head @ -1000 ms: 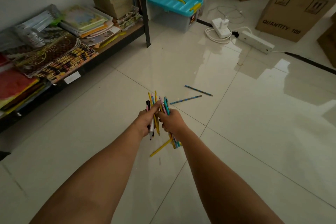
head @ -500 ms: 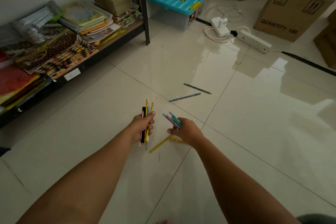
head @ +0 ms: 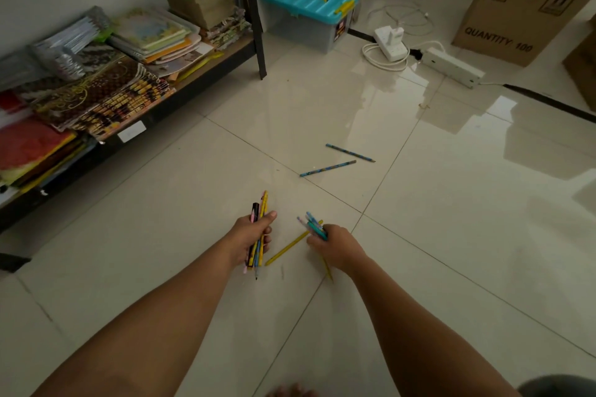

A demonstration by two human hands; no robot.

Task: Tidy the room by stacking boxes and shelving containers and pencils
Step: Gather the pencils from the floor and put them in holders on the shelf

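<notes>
My left hand (head: 250, 240) grips a bundle of pencils (head: 260, 219), yellow, blue, pink and black, standing nearly upright just above the tiled floor. My right hand (head: 337, 246) holds a smaller bunch of blue and teal pencils (head: 312, 225) low over the floor. A yellow pencil (head: 285, 249) lies on the tile between my hands, its far end at my right fingers. Two blue pencils (head: 350, 152) (head: 327, 168) lie loose on the floor farther ahead.
A low black shelf (head: 206, 72) with stacks of notebooks and paper runs along the left wall. A grey storage box with a turquoise lid (head: 308, 1) stands beyond its post. White power strips (head: 451, 67) with cables and cardboard boxes (head: 516, 13) sit at the back right.
My hands, together on one bundle a second ago, have split apart and dropped toward the floor, each keeping some pencils. My right hand has come down by the yellow pencil.
</notes>
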